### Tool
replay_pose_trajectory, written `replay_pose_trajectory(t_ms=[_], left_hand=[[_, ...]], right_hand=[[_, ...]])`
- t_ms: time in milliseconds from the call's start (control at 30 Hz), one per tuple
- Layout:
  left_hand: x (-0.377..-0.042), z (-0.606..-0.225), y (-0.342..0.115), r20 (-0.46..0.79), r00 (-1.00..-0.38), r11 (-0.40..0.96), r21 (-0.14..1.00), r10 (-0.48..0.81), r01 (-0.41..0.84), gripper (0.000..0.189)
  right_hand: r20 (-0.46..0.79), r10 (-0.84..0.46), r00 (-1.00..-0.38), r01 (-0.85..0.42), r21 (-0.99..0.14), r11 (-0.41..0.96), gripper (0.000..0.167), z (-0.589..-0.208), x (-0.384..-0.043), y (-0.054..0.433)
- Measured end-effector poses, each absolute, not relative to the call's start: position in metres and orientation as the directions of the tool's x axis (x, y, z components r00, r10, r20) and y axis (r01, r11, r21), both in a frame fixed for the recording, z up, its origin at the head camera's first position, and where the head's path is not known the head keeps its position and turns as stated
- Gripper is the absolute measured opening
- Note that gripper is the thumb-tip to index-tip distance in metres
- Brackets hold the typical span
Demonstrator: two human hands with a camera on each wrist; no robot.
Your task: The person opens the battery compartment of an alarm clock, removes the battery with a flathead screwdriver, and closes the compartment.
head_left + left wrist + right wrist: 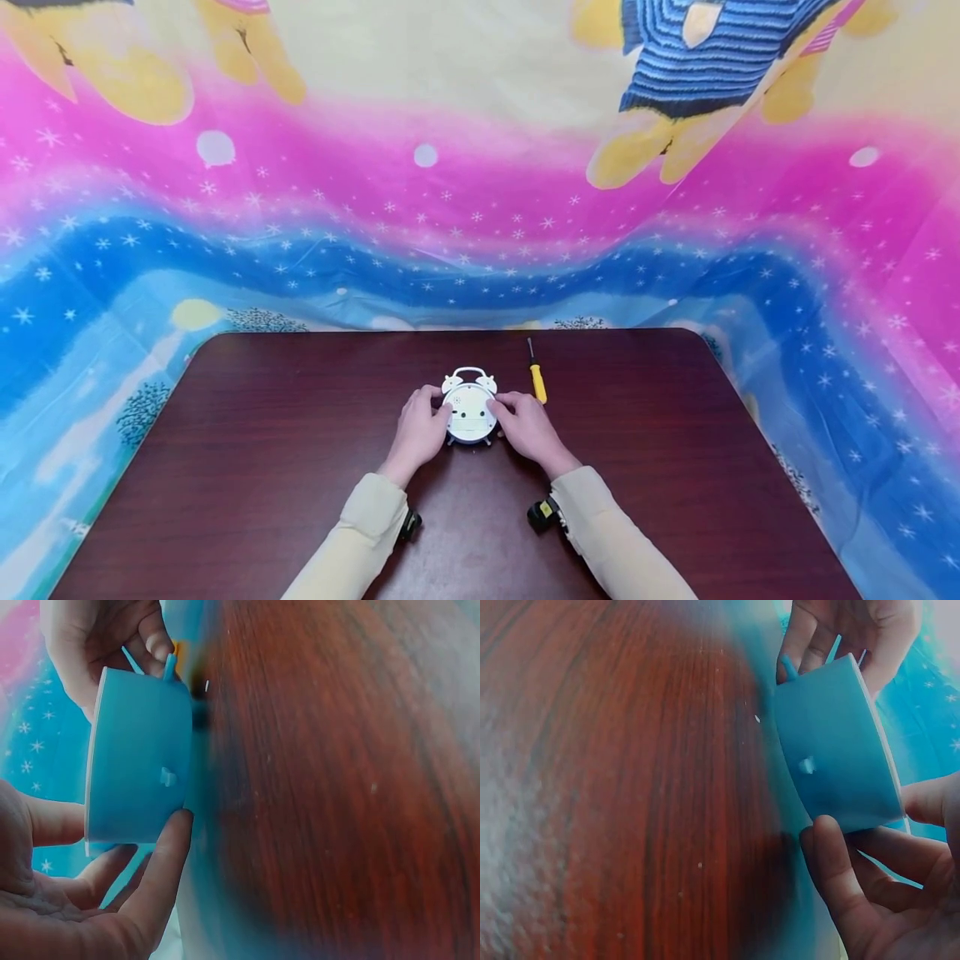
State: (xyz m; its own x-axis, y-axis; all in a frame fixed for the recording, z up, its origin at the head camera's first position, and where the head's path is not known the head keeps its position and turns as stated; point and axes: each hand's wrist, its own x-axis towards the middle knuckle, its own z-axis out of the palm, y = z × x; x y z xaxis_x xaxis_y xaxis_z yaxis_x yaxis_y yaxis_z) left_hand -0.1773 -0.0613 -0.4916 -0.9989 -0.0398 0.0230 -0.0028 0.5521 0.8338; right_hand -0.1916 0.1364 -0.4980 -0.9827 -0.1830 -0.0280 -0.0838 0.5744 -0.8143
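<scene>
A white twin-bell alarm clock (470,402) is at the middle of the table, its back with small dark knobs turned up toward the head camera. My left hand (418,427) grips its left edge, thumb on the back and fingers round the side. On the opposite edge, my right hand (529,427) holds it the same way. Both wrist views look at the clock's rounded side wall (141,742), tinted blue there, with a small foot sticking out. The clock's face is hidden from the head camera.
A screwdriver (537,382) with a yellow handle lies just beyond my right hand, its tip toward the far edge. The dark red-brown wooden table (285,433) is backed by a printed cloth curtain (465,217) with snowflakes and cartoon figures.
</scene>
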Motion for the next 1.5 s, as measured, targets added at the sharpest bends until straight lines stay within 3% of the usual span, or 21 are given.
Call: replay_pose_trajectory(t_ms=[267,733,1500], left_hand=[[-0.180,-0.493,-0.064,0.013,-0.999,0.559,0.829,-0.039,-0.012,0.027],[-0.181,-0.498,-0.066,0.006,-0.999,0.565,0.825,-0.033,-0.014,0.029],[-0.187,-0.507,-0.066,0.026,-0.997,0.549,0.836,-0.077,-0.021,0.042]], right_hand=[[-0.069,-0.200,-0.977,-0.064,-0.805,0.590,0.044,-0.498,-0.192,0.138],[-0.019,-0.215,-0.976,-0.122,-0.772,0.624,0.039,-0.503,-0.193,0.137],[-0.015,-0.162,-0.987,-0.093,-0.766,0.637,0.041,-0.504,-0.194,0.132]])
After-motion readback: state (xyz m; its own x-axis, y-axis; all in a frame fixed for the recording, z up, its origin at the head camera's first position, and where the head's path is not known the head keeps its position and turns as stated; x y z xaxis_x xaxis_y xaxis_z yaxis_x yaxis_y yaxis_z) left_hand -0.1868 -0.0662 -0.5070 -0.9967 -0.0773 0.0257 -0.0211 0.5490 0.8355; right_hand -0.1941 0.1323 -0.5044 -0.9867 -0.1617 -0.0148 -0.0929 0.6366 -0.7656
